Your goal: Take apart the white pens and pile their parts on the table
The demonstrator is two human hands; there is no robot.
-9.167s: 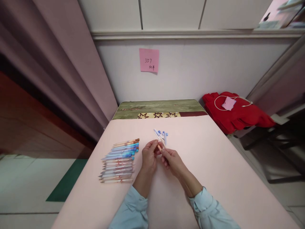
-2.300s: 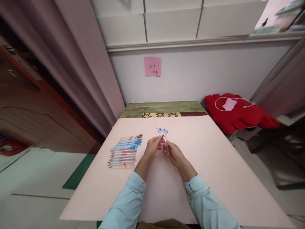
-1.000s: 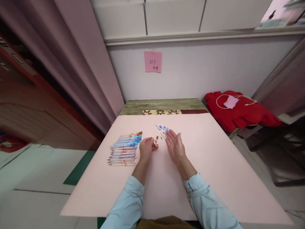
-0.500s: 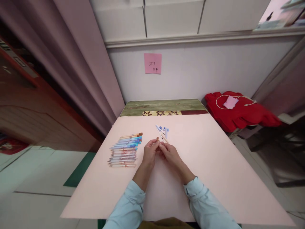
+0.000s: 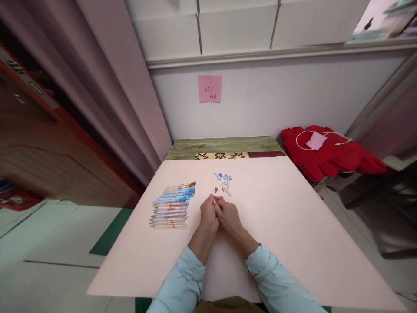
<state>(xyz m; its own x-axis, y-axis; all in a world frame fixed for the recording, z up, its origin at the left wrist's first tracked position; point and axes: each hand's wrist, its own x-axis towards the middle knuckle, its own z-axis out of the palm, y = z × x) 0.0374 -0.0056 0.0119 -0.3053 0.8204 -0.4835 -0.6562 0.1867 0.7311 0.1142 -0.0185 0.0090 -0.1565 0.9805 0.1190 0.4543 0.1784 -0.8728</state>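
My left hand (image 5: 209, 213) and my right hand (image 5: 228, 216) meet over the middle of the pale pink sheet, both with fingers closed. Whatever they hold between them is hidden by the fingers. Just beyond my fingertips lies a small brown cap-like piece (image 5: 216, 190). Farther back is a loose group of pen parts: a slim white rod with a dark tip (image 5: 219, 182), a cream barrel (image 5: 226, 190), a pale blue barrel (image 5: 228, 182) and several small blue pieces (image 5: 225, 176). To the left, several pens (image 5: 171, 208) lie side by side in a column, some with blue or brown ends.
The pink sheet (image 5: 276, 243) covers most of the table, whose green wood-patterned end (image 5: 228, 142) meets the wall. A pink note (image 5: 210, 89) is stuck there. Red cloth (image 5: 339, 152) with a white cable lies at right; a purple curtain (image 5: 130, 87) hangs at left.
My hands have drawn slightly back toward me and closed more tightly together. The brown piece, earlier at my left fingertips, now lies apart from them on the sheet. The view has shifted slightly.
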